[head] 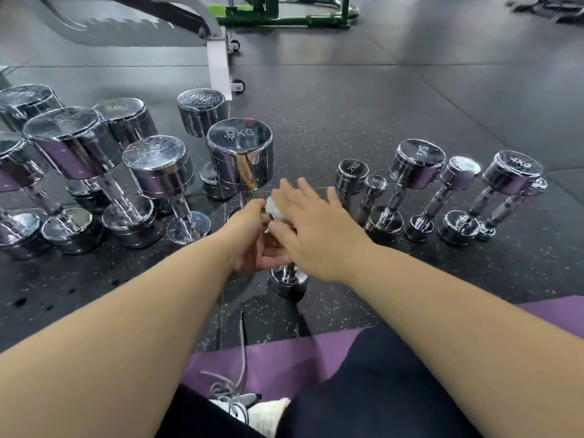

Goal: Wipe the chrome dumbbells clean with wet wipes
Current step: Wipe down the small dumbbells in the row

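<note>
A small chrome dumbbell (288,279) stands upright on the floor right in front of me. My left hand (249,238) grips its handle from the left. My right hand (316,229) lies over its top head with fingers spread fairly straight, pressing a crumpled white wet wipe (274,207) against it. The top head is mostly hidden under the hand and wipe. A large dumbbell marked KG (240,153) stands just behind.
Several large chrome dumbbells (76,143) stand upright at the left, several smaller ones (417,162) at the right. A bench frame (218,64) and green equipment (284,14) are farther back. A purple mat (284,361) lies under my legs.
</note>
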`<act>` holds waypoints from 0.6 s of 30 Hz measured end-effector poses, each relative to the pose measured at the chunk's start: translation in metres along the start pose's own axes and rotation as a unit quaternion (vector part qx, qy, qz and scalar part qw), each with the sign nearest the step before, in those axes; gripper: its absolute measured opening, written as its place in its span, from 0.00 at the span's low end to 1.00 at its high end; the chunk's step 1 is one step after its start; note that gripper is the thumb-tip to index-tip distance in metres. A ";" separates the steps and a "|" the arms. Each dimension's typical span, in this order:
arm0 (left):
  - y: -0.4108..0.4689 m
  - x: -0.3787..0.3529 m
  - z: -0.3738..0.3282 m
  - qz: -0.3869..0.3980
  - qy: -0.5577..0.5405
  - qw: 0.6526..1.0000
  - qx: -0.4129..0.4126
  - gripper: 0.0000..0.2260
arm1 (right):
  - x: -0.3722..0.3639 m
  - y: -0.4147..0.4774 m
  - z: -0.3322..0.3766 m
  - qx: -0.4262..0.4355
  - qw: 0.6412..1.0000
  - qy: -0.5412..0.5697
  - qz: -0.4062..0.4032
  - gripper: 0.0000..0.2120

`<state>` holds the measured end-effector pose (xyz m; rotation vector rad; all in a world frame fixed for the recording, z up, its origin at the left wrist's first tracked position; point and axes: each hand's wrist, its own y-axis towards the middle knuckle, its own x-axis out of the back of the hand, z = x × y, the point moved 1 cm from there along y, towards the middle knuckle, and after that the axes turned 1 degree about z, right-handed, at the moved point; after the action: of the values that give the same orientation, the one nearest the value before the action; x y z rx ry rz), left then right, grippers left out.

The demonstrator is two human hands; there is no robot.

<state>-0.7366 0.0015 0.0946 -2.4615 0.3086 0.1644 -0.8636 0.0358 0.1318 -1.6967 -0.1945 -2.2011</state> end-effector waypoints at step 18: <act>0.003 -0.001 0.005 0.027 0.076 0.993 -0.084 0.18 | 0.004 0.008 0.000 0.079 0.997 -0.020 0.017 0.26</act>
<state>-0.7389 0.0025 0.0889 -2.6396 0.4427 0.0252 -0.8615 0.0280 0.1346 -1.6459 -0.3397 -2.0702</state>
